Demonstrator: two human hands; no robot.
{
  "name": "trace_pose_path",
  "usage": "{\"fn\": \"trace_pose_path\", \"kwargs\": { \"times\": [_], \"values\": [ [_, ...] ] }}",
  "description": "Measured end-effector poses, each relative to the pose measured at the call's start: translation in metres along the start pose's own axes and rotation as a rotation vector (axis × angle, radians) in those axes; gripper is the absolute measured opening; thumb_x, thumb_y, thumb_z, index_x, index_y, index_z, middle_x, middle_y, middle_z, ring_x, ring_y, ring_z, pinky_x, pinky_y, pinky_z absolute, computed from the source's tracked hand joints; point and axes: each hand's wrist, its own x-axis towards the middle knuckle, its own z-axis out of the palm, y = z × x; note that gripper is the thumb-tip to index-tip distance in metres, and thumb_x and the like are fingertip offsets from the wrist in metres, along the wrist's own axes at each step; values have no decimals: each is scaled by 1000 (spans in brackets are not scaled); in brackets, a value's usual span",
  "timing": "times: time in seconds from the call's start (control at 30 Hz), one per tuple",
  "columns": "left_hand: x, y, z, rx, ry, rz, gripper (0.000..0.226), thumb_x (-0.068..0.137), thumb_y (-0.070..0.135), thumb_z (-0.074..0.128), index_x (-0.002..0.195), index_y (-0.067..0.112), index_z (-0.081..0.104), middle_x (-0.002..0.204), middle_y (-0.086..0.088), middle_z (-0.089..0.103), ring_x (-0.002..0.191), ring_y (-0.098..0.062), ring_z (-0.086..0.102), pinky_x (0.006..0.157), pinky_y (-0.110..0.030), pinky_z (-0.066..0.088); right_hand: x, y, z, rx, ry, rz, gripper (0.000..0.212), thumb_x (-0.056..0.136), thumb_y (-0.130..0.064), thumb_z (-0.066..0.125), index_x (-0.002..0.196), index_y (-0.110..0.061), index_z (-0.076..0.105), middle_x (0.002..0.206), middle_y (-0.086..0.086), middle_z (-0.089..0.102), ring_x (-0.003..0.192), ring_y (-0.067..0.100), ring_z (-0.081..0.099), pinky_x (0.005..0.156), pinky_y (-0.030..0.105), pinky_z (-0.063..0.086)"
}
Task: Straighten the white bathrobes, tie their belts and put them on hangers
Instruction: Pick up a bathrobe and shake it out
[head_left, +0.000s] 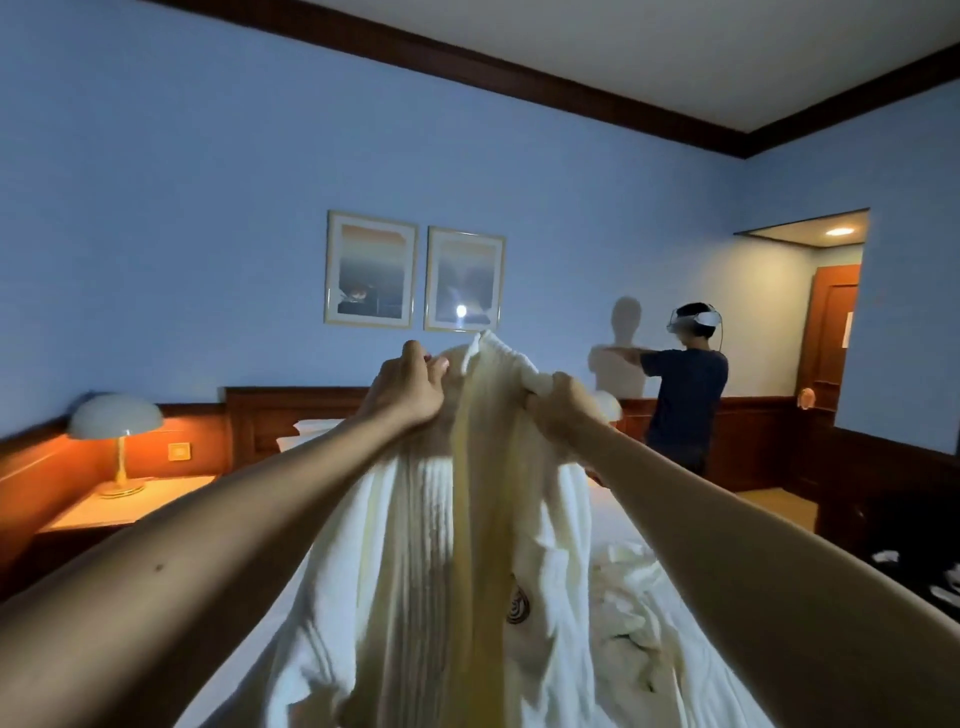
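Both arms reach forward and up, holding a white bathrobe (415, 545) raised above the bed (691, 639). The left hand (408, 387) has its grip closed on the top of the robe at the left side of the collar, fingers curled into the fabric. The right hand (563, 408) has its grip closed tight around a bunched fold of the robe at the right of the collar, white terry cloth bulging out above the knuckles. Between the 2 hands the collar edge stands up in a small peak, and the rest of the robe hangs down from it in long vertical folds toward the camera, its lower part reaching the bed sheet. A round dark embroidered emblem (518, 608) shows on the robe's right half. The bed sheet to the right of the robe lies crumpled. On the left a nightstand (156, 501) carries a lit lamp (115, 423) with a domed shade. On the blue wall behind hang 2 framed pictures (415, 270) side by side. At the right, near the wall, a second person (685, 400) in a dark shirt stands turned away, wearing a white headset, with 1 arm stretched out to the left. Beyond that person an open passage leads to a wooden door (831, 332).
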Motion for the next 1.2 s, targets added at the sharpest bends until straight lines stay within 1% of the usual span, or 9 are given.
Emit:
{"fn": "trace_pose_path", "kwargs": {
  "times": [0.13, 0.27, 0.43, 0.57, 0.67, 0.73, 0.83, 0.97, 1.2],
  "values": [
    [-13, -10, -12, -130, -81, -33, 37, 101, 45, 51, 104, 10, 61, 100, -5, 63, 97, -26, 60, 77, -31, 40, -17, -22, 30, 258, -318, -61, 76, 82, -47, 80, 141, -8, 50, 122, 5, 62, 100, 19, 62, 60, 25, 50],
    [-17, -26, -22, -372, -161, -178, 35, 95, 50, 60, 91, 16, 62, 89, -1, 63, 84, -19, 58, 77, -32, 44, -20, -26, 62, 307, -376, -95, 43, 70, -34, 93, 97, -6, 74, 93, 12, 76, 89, 27, 74, 77, 45, 63],
    [-31, -58, -48, -858, -490, -373, 20, 85, 19, 68, 104, 16, 62, 95, -5, 67, 88, -21, 64, 74, -34, 51, -13, -23, 88, 445, -254, -101, 24, 77, -17, 83, 88, 2, 72, 82, 16, 75, 71, 25, 72, 66, 45, 61],
    [-53, -86, -38, -352, -650, -261, 51, 66, 25, 86, 112, 17, 66, 106, 1, 74, 98, -18, 72, 74, -37, 58, -6, -24, 95, 596, -219, -91, 11, 77, -4, 81, 74, -8, 70, 71, 5, 69, 65, 20, 65, 66, 36, 58],
    [-58, -86, -27, -76, -342, -62, 12, 82, 20, 73, 78, 18, 62, 80, 6, 67, 83, -18, 66, 61, -29, 47, 3, -20, 98, 544, -256, -114, 18, 81, -11, 80, 83, 3, 68, 74, 6, 66, 70, 21, 63, 66, 36, 55],
    [-62, -86, -29, 7, -117, -28, 27, 88, 28, 56, 67, 13, 49, 67, 5, 55, 67, -15, 50, 54, -29, 32, 13, -14, 93, 344, -355, -184, 30, 81, -24, 81, 99, -3, 70, 89, 8, 68, 85, 23, 65, 71, 36, 56],
    [-71, -94, -33, -7, 56, 0, 20, 78, 24, 43, 82, 10, 56, 80, -1, 61, 76, -21, 52, 62, -31, 37, 22, 1, 75, -119, -504, -333, 78, 75, -47, 83, 141, -16, 54, 134, 5, 59, 125, 27, 56, 102, 41, 48],
    [-85, -117, -50, 508, 237, 193, 48, 77, 2, 39, 120, 14, 59, 103, -10, 51, 77, -37, 58, 62, -42, 53, 33, 34, 41, -186, -511, -322, 62, 76, -61, 70, 125, -26, 58, 118, -5, 67, 113, 23, 61, 94, 41, 49],
    [-97, -127, -97, 875, -130, 396, 36, 97, 54, 40, 117, 30, 58, 118, 4, 49, 90, -27, 62, 65, -43, 54, 50, 88, 17, -346, -248, -471, 31, 95, -41, 51, 123, -33, 62, 115, 0, 70, 100, 29, 64, 85, 44, 55]
  ]
}}
